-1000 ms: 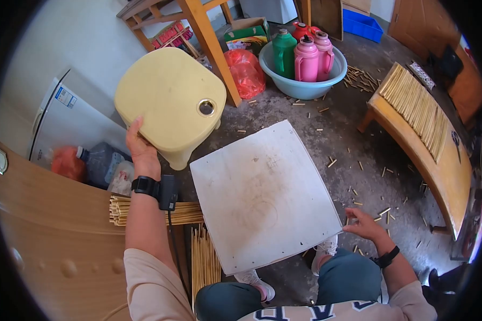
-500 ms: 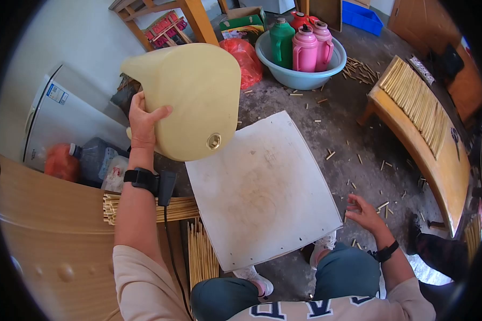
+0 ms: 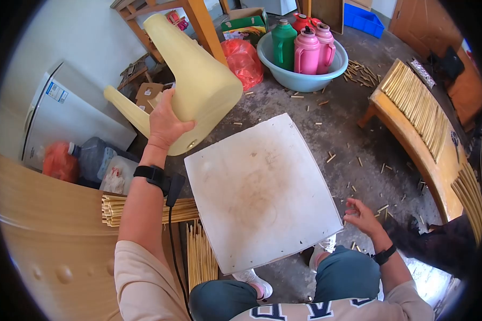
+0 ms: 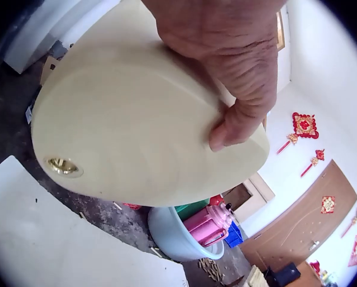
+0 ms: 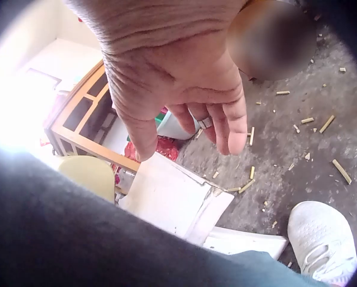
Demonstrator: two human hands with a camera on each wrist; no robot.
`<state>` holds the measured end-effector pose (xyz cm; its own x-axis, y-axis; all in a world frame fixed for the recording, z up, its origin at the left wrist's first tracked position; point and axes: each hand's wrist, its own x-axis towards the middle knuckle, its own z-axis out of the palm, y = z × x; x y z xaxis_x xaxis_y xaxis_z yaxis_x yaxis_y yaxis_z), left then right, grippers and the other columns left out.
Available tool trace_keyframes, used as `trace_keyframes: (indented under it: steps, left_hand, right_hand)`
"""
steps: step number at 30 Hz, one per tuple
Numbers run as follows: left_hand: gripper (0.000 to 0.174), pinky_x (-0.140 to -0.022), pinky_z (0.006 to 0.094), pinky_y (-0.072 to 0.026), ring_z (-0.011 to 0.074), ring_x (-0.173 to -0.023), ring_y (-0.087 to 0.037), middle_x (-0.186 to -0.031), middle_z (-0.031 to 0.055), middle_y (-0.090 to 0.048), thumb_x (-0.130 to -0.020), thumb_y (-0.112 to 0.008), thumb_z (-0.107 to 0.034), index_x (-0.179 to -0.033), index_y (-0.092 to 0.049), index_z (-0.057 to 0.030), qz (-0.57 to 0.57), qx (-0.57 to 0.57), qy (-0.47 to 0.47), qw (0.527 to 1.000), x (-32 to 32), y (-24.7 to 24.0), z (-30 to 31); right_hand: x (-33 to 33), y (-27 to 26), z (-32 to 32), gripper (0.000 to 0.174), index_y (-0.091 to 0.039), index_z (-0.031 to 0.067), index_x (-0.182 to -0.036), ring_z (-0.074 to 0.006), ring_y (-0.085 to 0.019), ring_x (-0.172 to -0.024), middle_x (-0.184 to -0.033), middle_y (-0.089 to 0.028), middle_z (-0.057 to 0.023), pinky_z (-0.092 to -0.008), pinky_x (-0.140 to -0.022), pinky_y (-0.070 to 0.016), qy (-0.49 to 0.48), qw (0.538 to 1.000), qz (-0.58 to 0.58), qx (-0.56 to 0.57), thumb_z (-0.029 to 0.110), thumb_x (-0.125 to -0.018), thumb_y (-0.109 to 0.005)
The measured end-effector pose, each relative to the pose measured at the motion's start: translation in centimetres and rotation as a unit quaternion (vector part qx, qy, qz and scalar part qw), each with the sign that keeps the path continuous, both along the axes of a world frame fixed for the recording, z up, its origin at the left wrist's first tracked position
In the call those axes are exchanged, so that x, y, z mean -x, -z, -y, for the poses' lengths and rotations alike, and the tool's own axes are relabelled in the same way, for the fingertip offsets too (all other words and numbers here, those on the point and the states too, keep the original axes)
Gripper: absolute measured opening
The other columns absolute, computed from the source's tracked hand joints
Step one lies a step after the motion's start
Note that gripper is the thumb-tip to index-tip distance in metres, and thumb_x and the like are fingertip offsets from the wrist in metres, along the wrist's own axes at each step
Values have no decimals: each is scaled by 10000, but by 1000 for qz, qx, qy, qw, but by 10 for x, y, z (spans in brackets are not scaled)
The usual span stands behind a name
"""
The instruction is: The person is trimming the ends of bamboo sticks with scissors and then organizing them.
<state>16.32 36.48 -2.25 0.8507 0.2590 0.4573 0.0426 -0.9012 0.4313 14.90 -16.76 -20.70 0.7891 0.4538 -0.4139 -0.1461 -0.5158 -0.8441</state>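
A pale yellow plastic stool (image 3: 203, 80) hangs tipped on its side, its legs pointing up and left. My left hand (image 3: 167, 124) grips it by the seat edge, and in the left wrist view the thumb of that hand (image 4: 226, 66) presses on the seat (image 4: 124, 131), above its round metal-rimmed hole. Below and right of the stool lies a square white board (image 3: 262, 192) with brown stains. Beside the board's right corner my right hand (image 3: 362, 216) hovers with nothing held; the right wrist view shows its fingers (image 5: 235, 119) loosely bent.
Thermos flasks stand in a light blue basin (image 3: 300, 80) at the back. A curved wooden bench (image 3: 407, 134) carrying sticks is at the right, where another person's dark sleeve (image 3: 428, 241) reaches in. Bundled sticks (image 3: 201, 257) lie left of the board; cut pieces litter the floor.
The stool has turned from seat-up onto its side, its legs swinging into view at the upper left. At the right, a bundle of sticks has come in beside the bench.
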Motion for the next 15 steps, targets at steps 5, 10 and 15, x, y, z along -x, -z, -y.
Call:
trace_keyframes:
  steps: [5,10,15]
  left_hand:
    - [700,-788,352,-469,310,-918,-568,-969,137,-582,-461,-758,-186,-1091,-479,-64,19,-96,15,995,-20,16,-23]
    - [681,-801,339,-467,285,-920,-575,-968,133,-588,-466,-774,-161,-1078,-498,-43,30,-11,4,999,-21,19,-29]
    - [635,-763,309,-486,200,-852,-597,-975,120,-597,-512,-790,-116,-1066,-502,-4,108,138,-60,983,-20,24,-68]
  right_hand:
    - [-2,2,5,620,-414,50,-1276,-196,-566,-970,-1137,-502,-82,-300,-754,-489,16,999,-23,-22,163,-741,-707]
    - [-2,9,9,642,-403,51,-1282,-181,-574,-952,-1142,-501,-90,-290,-758,-475,23,999,-26,-24,162,-733,-716]
    - [1,16,16,642,-398,46,-1283,-173,-576,-939,-1142,-503,-91,-287,-761,-471,34,999,-33,-26,148,-734,-714]
